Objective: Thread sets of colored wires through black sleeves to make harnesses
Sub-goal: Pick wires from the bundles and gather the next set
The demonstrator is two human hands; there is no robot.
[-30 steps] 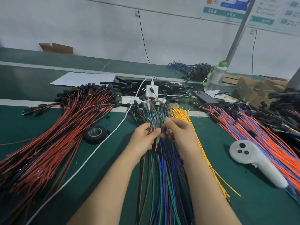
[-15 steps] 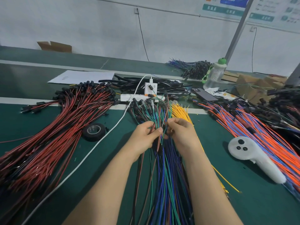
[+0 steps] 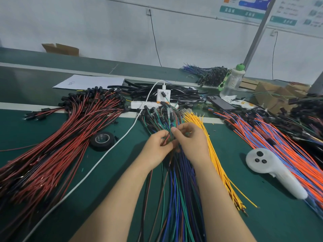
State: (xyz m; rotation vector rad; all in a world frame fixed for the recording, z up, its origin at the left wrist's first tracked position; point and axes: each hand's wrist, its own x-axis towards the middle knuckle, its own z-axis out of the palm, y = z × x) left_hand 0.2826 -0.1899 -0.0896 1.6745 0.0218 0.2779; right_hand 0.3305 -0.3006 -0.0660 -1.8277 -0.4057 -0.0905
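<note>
A thick bundle of blue, green and brown wires [image 3: 176,193] runs down the middle of the green table toward me. Its far ends carry black connectors [image 3: 158,116]. My left hand [image 3: 157,147] and my right hand [image 3: 190,142] meet over this bundle, each pinching a few of its wires between thumb and fingers. A yellow wire bundle [image 3: 216,159] lies just right of my right hand. Loose black sleeves [image 3: 176,92] are heaped behind the white power strip [image 3: 139,104].
A big red-and-black harness pile [image 3: 57,145] covers the left side, with a black tape roll [image 3: 102,140] beside it. A white cable [image 3: 97,165] crosses diagonally. Orange-and-blue wires [image 3: 283,147] and a white controller [image 3: 272,170] lie right. A bottle [image 3: 231,82] stands at back.
Both hands have stayed over the middle bundle, their fingertips working closer together on a few wires. The view has tilted slightly.
</note>
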